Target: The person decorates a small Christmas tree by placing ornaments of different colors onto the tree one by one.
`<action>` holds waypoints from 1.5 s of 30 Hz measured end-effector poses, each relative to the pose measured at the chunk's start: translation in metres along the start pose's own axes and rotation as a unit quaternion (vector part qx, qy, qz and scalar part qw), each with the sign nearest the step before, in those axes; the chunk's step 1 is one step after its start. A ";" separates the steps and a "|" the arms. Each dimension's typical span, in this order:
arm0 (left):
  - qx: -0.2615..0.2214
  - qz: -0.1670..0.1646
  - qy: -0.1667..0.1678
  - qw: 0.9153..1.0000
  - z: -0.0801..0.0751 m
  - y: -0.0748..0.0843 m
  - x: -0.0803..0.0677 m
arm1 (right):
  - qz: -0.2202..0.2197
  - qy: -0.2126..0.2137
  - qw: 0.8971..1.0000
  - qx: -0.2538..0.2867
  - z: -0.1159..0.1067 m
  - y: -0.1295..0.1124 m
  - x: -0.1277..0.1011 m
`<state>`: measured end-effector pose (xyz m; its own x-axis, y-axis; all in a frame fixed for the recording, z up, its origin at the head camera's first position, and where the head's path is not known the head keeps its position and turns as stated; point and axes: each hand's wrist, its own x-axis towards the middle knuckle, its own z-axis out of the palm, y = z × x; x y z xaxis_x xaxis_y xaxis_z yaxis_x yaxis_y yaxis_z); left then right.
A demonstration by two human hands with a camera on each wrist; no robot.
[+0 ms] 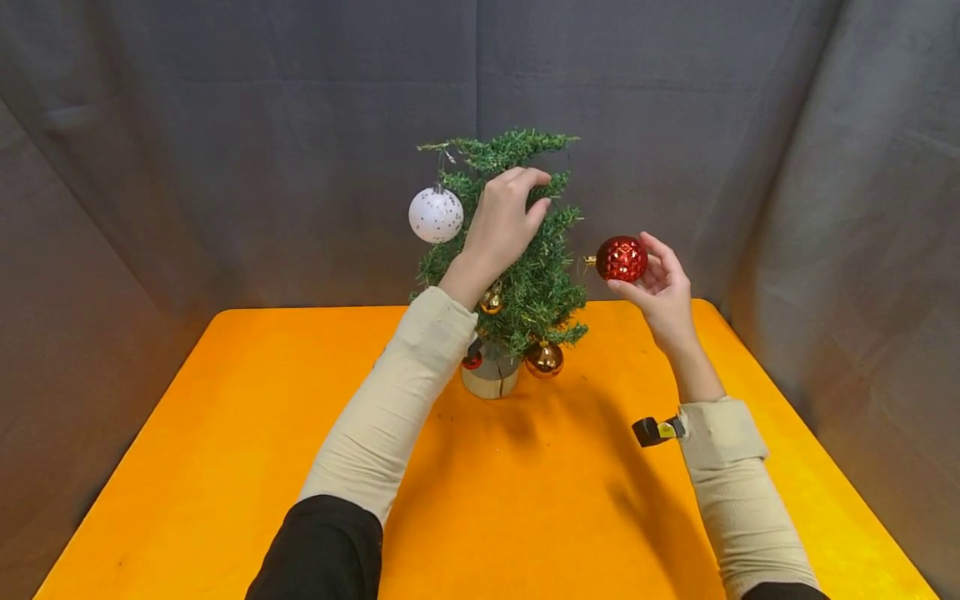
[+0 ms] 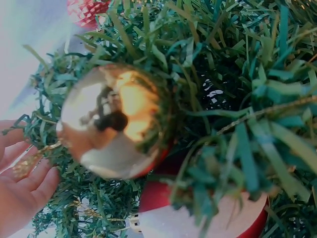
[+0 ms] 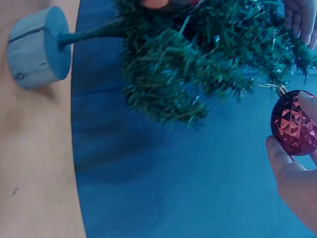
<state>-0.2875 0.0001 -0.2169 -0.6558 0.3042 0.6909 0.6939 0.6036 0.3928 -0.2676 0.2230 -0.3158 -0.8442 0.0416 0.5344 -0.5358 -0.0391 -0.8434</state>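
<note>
A small artificial Christmas tree (image 1: 547, 275) stands on a round wooden base (image 1: 491, 385). In front of its upper branches is my left hand (image 1: 501, 218), thumb and fingers apart and slightly bent, with nothing visible between them. To the right of the tree my right hand (image 1: 660, 292) holds a faceted red bauble (image 1: 622, 258) between thumb and fingers. The bauble's gold cap and loop point toward the branches; the right wrist view shows this red bauble (image 3: 292, 124) just beside the greenery.
A white speckled bauble (image 1: 436, 214) hangs at the tree's upper left. Lower down are a small gold bauble (image 1: 492, 300), a bronze bauble (image 1: 544, 359) and a partly hidden red one (image 1: 472, 362). The orange table (image 1: 300, 400) meets grey curtains (image 1: 300, 167) behind and at both sides.
</note>
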 end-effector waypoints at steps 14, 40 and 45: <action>-0.001 0.012 0.009 1.000 0.000 0.003 0.000 | -0.024 -0.001 0.999 0.031 0.016 -0.020 0.008; -0.069 0.090 -0.045 0.992 0.000 0.001 0.002 | -0.005 -0.025 0.977 0.211 0.034 -0.035 0.019; -0.068 0.088 -0.073 0.991 0.000 0.003 0.002 | 0.001 -0.033 0.971 0.238 0.034 -0.036 0.019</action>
<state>-0.2871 0.0022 -0.2142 -0.5498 0.5062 0.6644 0.8288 0.4298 0.3583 -0.2645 0.1908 -0.2733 -0.8355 -0.0226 0.5490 -0.4675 -0.4959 -0.7318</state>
